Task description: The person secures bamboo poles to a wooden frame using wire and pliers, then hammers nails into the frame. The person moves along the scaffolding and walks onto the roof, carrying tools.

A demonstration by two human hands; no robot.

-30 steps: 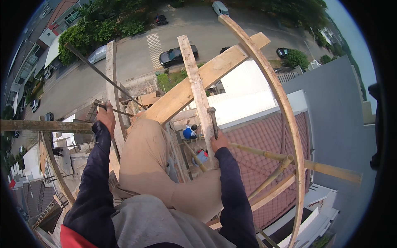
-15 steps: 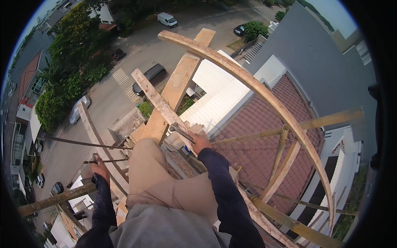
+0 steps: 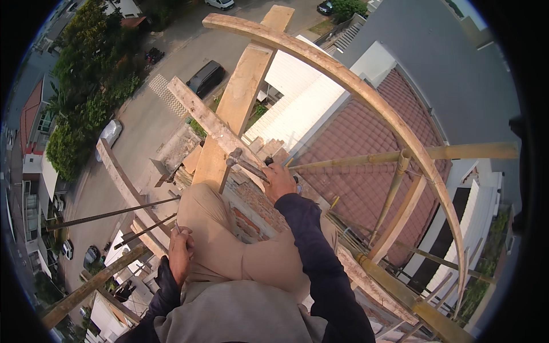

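Note:
My right hand [image 3: 279, 182] is closed round the handle of a hammer [image 3: 248, 166]. The hammer lies along a rough timber [image 3: 209, 119], its metal head toward the far left. At my left thigh, my left hand [image 3: 180, 251] is closed in a pinch. A thin, nail-like piece [image 3: 176, 227] sticks up from its fingertips, too small to name surely. Just beyond that hand runs a dark metal rod [image 3: 143, 231]. Under the rough timber a wide wooden plank [image 3: 246, 86] crosses away from my bent knee.
I sit high above a street [image 3: 134, 163]. A curved wooden strip [image 3: 366, 94] arches ahead and to the right, tied to bamboo poles [image 3: 394, 188]. Below lie a tiled roof [image 3: 354, 143] and brickwork [image 3: 249, 203]. Another rod [image 3: 114, 214] and a timber [image 3: 123, 177] stand at left.
My left hand has come off the metal rod and moved right to my thigh, now pinching a thin piece. My right hand still holds the hammer on the timber. The view has shifted slightly.

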